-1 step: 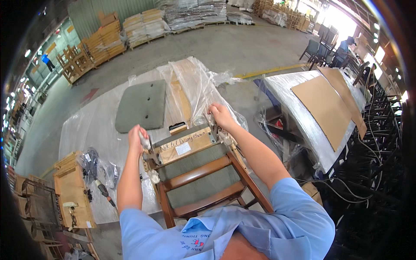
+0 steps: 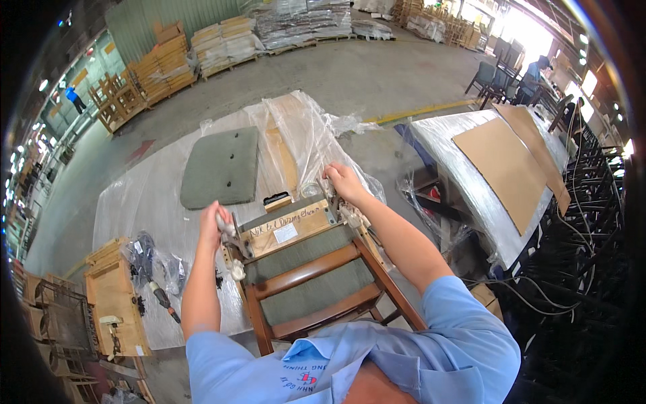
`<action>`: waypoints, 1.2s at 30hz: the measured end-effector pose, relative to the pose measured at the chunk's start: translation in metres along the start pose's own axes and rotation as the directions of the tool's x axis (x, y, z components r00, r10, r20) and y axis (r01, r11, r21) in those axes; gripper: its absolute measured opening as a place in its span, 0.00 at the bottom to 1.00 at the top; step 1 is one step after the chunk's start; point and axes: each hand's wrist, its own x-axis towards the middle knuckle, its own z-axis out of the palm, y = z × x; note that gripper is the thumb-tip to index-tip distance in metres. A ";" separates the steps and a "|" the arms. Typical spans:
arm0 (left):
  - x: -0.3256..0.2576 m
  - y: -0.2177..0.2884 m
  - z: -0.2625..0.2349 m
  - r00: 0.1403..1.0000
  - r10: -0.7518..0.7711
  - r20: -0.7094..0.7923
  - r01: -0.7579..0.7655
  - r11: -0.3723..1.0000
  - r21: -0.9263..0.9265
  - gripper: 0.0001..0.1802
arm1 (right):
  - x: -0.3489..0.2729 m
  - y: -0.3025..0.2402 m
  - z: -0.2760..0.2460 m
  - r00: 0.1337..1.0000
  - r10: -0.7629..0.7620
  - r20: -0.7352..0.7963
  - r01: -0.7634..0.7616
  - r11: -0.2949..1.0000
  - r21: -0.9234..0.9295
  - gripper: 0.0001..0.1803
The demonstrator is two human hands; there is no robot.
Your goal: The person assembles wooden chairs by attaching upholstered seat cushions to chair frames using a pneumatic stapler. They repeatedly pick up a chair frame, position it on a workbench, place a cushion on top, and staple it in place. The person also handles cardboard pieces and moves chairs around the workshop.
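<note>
Item: wooden chair (image 2: 309, 279), upturned on the plastic-covered table (image 2: 134, 202), rails running left to right. Left hand (image 2: 214, 225) closed on its left corner, right hand (image 2: 344, 182) closed on its right corner (both equally near). Grey seat cushion (image 2: 222, 168) lay beyond, nearer the left hand.

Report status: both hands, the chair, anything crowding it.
Left hand and right hand each grip a top corner of the wooden chair frame lying on the plastic-covered table. Grey seat cushion lies apart, beyond. Power drill left of frame.
</note>
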 end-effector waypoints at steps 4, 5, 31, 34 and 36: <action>-0.071 0.026 0.013 0.963 -0.019 -0.269 -0.009 0.995 -0.103 0.26 | -0.036 0.069 -0.018 0.979 0.045 -0.197 -0.044 0.999 0.011 0.27; -0.092 0.024 0.013 0.937 -0.038 -0.348 0.013 0.997 -0.076 0.28 | -0.065 0.091 -0.037 0.962 0.239 -0.130 -0.258 0.954 -0.153 0.29; -0.403 -0.058 0.017 0.502 -0.833 -0.233 0.832 0.392 0.393 0.19 | -0.310 0.104 -0.053 0.752 0.575 0.323 -0.505 0.817 -0.279 0.13; -0.496 -0.013 0.079 0.582 -0.765 -0.276 0.772 0.411 0.485 0.16 | -0.403 0.098 -0.079 0.785 0.497 0.370 -0.368 0.854 -0.367 0.14; -0.545 -0.004 0.107 0.754 -0.618 -0.222 0.606 0.526 0.597 0.18 | -0.461 0.123 -0.093 0.789 0.476 0.389 -0.307 0.853 -0.422 0.15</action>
